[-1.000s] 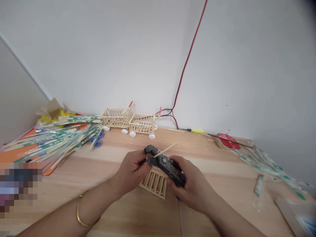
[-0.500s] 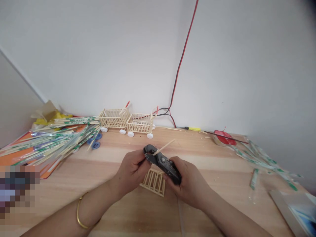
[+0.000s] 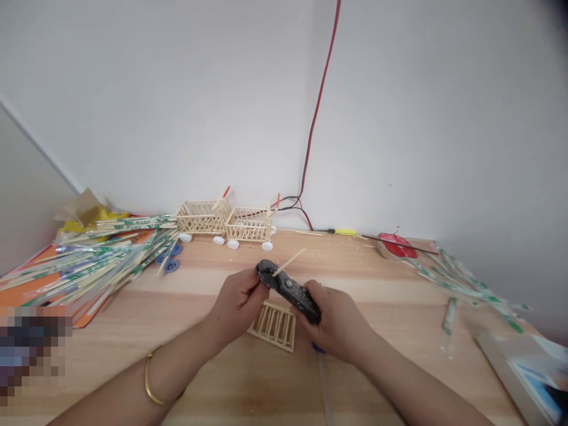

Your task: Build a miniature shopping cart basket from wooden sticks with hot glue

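Note:
My right hand [image 3: 335, 319] is closed around the dark handles of a pair of pliers [image 3: 289, 285], whose jaws point up and left. A thin wooden stick [image 3: 290, 261] lies across the jaws, one end sticking out to the upper right. My left hand [image 3: 239, 302] is closed in a pinch beside the jaws, in line with the stick; its gripped end is hidden by the fingers. Under the hands a small ladder-like wooden frame [image 3: 275, 325] of glued sticks lies on the table. Part of a blue round piece [image 3: 318, 347] shows below my right hand.
Two small wooden carts [image 3: 202, 218] with white wheels stand by the wall. Bundled sticks [image 3: 106, 251] and blue wheels [image 3: 171, 265] lie left. A yellow-handled tool [image 3: 344, 232], a red dish [image 3: 397, 246], plastic wrappers [image 3: 470, 287] and a box-like item [image 3: 506, 373] lie right.
The view has shifted slightly, so the background sits a little further left. The pliers' handles look closer together. The blue piece below my right hand has come into sight.

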Demonstrator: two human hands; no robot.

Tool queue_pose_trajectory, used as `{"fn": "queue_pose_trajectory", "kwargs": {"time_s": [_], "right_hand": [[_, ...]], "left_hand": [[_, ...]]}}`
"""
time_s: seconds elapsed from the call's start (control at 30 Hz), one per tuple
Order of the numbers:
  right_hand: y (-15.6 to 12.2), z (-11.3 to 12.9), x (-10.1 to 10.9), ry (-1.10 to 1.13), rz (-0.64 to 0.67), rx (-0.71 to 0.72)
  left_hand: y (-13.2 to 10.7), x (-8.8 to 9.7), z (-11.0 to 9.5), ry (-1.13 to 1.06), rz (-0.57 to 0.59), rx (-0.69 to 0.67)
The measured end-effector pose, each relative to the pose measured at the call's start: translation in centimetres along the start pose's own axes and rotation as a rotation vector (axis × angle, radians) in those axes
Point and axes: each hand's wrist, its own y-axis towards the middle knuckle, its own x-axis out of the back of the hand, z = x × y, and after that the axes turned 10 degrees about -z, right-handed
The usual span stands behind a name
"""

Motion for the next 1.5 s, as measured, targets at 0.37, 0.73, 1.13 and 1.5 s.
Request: {"fn": "queue_pose_trajectory", "kwargs": {"time_s": [0.37, 0.73, 1.13, 1.5], "right_hand": [[0.7, -1.2, 2.2, 0.406, 0.161, -0.006], [0.6, -0.2, 1.5, 0.409, 0.094, -0.019], [1.0, 0.6, 1.1, 0.461, 0.126, 0.053], [2.1, -8.0, 1.9, -0.111, -0.033, -0.148]], "left_hand": [[-0.4, -1.3, -0.9, -0.005, -0.119, 0.149], [0.4, -1.5, -0.3, 0.187, -0.238, 0.034], [1.4, -1.3, 0.6, 0.351, -0.290, -0.120], [1.5, -0.2, 0.6, -0.329, -0.088, 0.438]]}}
